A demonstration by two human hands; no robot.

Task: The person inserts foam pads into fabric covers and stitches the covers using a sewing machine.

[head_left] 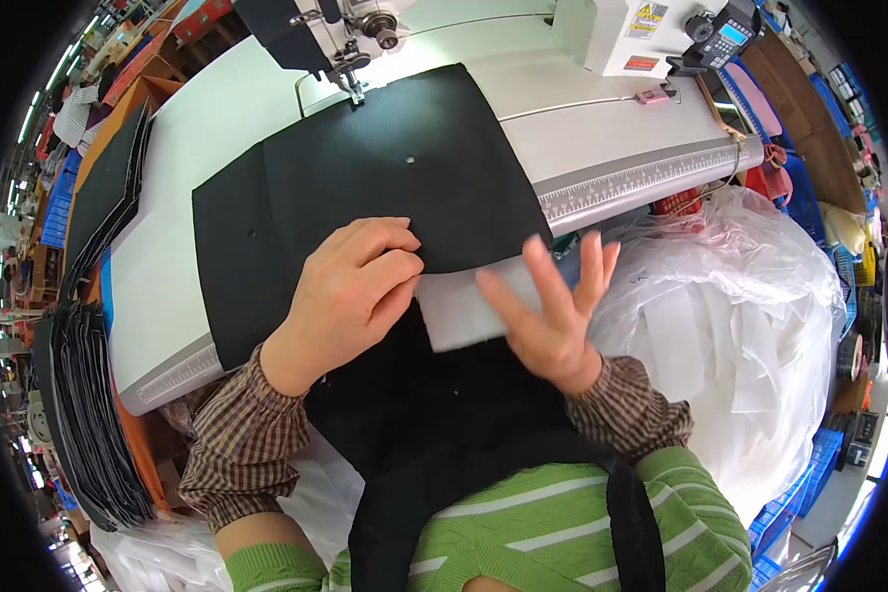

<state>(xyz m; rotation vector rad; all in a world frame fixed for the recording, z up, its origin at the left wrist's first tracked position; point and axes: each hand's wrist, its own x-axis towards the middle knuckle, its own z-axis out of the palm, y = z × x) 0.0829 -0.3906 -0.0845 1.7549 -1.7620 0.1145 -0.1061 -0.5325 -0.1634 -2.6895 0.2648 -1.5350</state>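
Black cloth (365,168) is touched by the curled left hand (353,281); whether gripped cannot be told. The right hand (555,331) is opened, fingers spread

- Machine (602,35): a yellow label (646,19) with a warning triangle, its small print unreadable
- Below that, a red label (641,63), wording too small to read
- Keypad (728,36): a lit blue screen (733,36), characters not legible
- Table's front edge: a ruler (641,184) with ticks, its numerals too tiny to make out
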